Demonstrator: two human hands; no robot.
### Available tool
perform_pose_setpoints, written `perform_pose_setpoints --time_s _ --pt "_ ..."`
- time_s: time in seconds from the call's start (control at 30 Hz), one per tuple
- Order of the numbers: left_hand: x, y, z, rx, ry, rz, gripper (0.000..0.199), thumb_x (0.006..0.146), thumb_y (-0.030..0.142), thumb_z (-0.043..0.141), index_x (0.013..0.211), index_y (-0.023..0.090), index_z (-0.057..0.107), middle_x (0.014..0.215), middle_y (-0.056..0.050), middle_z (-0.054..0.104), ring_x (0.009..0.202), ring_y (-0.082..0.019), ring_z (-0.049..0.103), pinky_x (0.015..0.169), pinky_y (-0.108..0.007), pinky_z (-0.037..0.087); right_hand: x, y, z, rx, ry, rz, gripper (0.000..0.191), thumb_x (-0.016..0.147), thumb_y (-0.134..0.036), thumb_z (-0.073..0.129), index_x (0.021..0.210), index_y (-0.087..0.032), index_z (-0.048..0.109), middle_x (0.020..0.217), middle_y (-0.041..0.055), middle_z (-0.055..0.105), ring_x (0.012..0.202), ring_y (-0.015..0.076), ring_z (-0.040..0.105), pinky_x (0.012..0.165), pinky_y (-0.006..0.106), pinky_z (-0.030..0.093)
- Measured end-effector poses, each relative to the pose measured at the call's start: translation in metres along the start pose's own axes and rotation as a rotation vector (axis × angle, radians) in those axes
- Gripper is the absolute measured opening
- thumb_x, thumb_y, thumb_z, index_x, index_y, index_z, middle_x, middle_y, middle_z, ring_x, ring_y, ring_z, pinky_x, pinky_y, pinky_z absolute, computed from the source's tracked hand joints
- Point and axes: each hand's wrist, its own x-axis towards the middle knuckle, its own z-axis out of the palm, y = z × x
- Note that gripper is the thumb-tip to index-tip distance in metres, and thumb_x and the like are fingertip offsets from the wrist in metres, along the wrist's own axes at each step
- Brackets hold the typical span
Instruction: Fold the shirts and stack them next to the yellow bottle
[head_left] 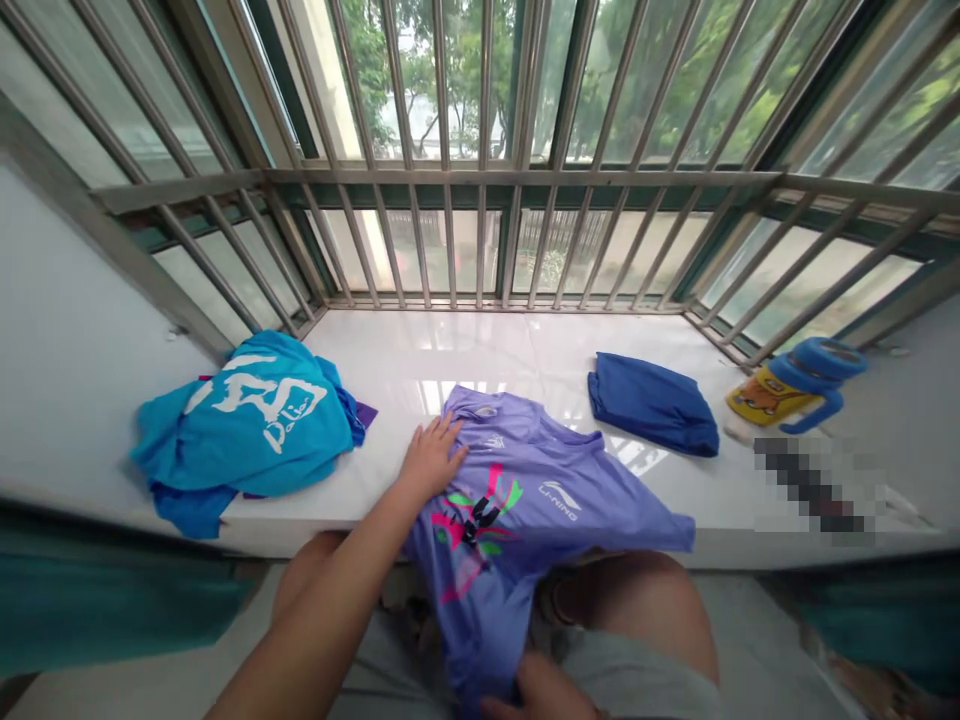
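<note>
A purple shirt point(555, 480) with a pink and green print lies partly on the white ledge, its lower part hanging over the front edge between the knees. My left hand point(433, 458) rests flat on the shirt's upper left side, fingers spread. At the bottom of the view, my right hand point(544, 690) is at the hanging lower part of the shirt; it is blurred and cut off by the frame, so its grip cannot be made out.
A heap of blue clothes point(247, 430) lies on the ledge point(480, 345) at left. Towards the right are a folded dark blue cloth point(652, 400) and a yellow and blue bottle point(795, 385), with a pixelated patch beside it. Metal window bars point(517, 180) stand behind.
</note>
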Motion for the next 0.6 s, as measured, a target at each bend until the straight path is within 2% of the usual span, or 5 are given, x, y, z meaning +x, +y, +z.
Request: perform_pose_setpoints --time_s 0.1,0.2,0.33,0.47,0.6 --pt "-0.011 -0.009 0.001 0.016 0.063 -0.135 0.064 0.112 0.05 0.041 0.172 0.027 0.044 0.183 -0.01 0.034 0.168 -0.035 0.033 0.136 -0.068 0.021 0.004 -0.003 -0.041 -0.059 0.074 0.093 0.025 0.091 -0.051 0.072 0.083 -0.028 0.079 0.077 -0.0006 0.08 0.071 0.0218 0.076 0.066 0.028 0.054" --pt "-0.026 -0.003 0.007 0.029 0.142 -0.293 0.067 0.113 0.052 0.038 0.172 0.023 0.044 0.182 -0.015 0.035 0.167 -0.038 0.033 0.135 -0.071 0.022 0.021 -0.003 -0.095 -0.171 0.447 0.144 0.038 0.108 -0.05 0.05 0.095 -0.024 0.074 0.093 0.0063 0.079 0.088 0.024 0.075 0.082 0.034 0.057" --pt "-0.055 0.016 0.015 0.04 0.153 -0.403 0.071 0.112 0.051 0.04 0.172 0.013 0.042 0.182 -0.021 0.032 0.168 -0.042 0.03 0.133 -0.071 0.025 0.061 0.014 -0.15 -0.552 0.787 0.142 0.037 0.107 -0.045 0.051 0.117 -0.017 0.073 0.122 0.0192 0.075 0.118 0.0348 0.067 0.108 0.049 0.05" --pt "-0.106 0.03 0.017 0.082 0.114 -0.361 0.066 0.109 0.049 0.048 0.165 0.014 0.054 0.177 -0.022 0.042 0.162 -0.044 0.04 0.131 -0.077 0.024 0.1 0.033 -0.167 -0.794 0.812 0.345 0.048 0.105 -0.04 0.054 0.139 -0.009 0.066 0.149 0.0276 0.063 0.139 0.0408 0.056 0.118 0.055 0.042" --pt "-0.156 0.021 0.013 0.171 0.163 -0.33 0.054 0.108 0.052 0.052 0.142 0.017 0.074 0.151 -0.022 0.069 0.135 -0.043 0.064 0.129 -0.081 0.017 0.113 0.041 -0.17 -0.819 0.789 0.41 0.05 0.107 -0.042 0.056 0.142 -0.008 0.066 0.139 0.0249 0.069 0.13 0.0381 0.061 0.113 0.049 0.043"
